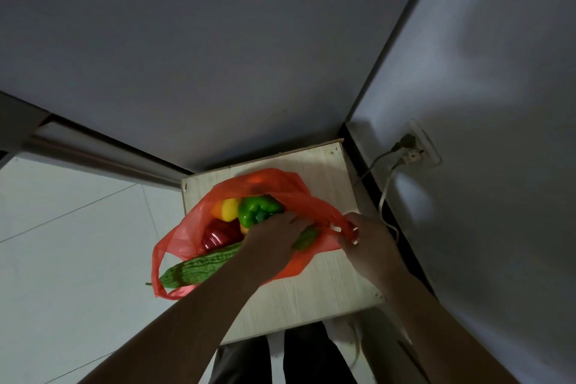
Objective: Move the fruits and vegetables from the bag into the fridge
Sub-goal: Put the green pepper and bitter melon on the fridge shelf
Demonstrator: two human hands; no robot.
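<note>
Both hands are working: my right hand (pixel 363 238) is pinching the bag (pixel 274 184) open so my left hand (pixel 274 241) can grasp the bitter gourd (pixel 199 265).

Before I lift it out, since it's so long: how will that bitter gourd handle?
The bitter gourd looks firm, so probably stiff. Its bumpy skin should give grip. One end overhangs the stool, so it may tip when lifted. The left hand rests mid-length, likely a balanced hold.
</note>
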